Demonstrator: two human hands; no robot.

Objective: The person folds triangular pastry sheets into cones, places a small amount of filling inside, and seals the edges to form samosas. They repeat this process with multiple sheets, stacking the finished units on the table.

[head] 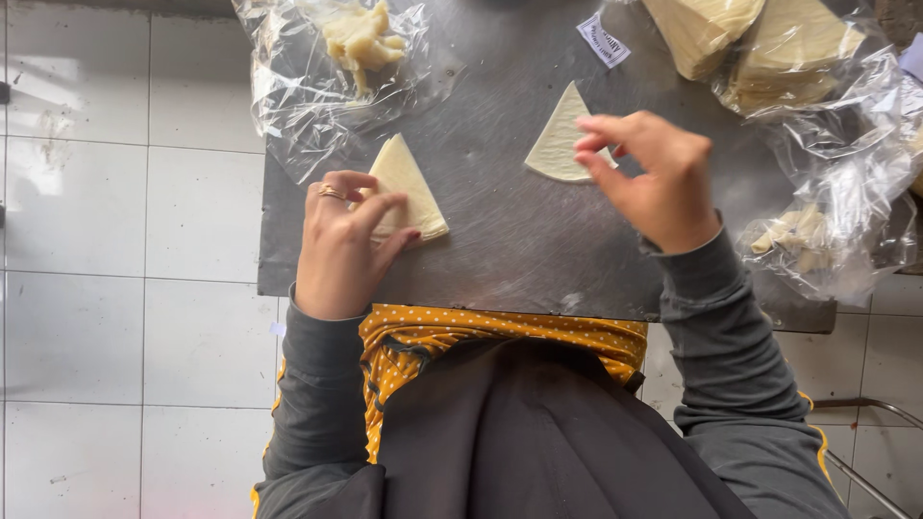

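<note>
Pale cream triangular dough sheets (411, 187) lie on the dull grey steel desk (510, 240); yellow white-dotted cloth (500, 332), charcoal grey sleeves (322, 384), white floor tiles (115, 240), clear plastic bags (317, 86).

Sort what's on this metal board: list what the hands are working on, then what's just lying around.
In hand:
left hand on folded wedge
right hand over flat wedge

Lying about:
bag of scraps
bagged wedge stack
bag at right
paper label
metal board
</note>
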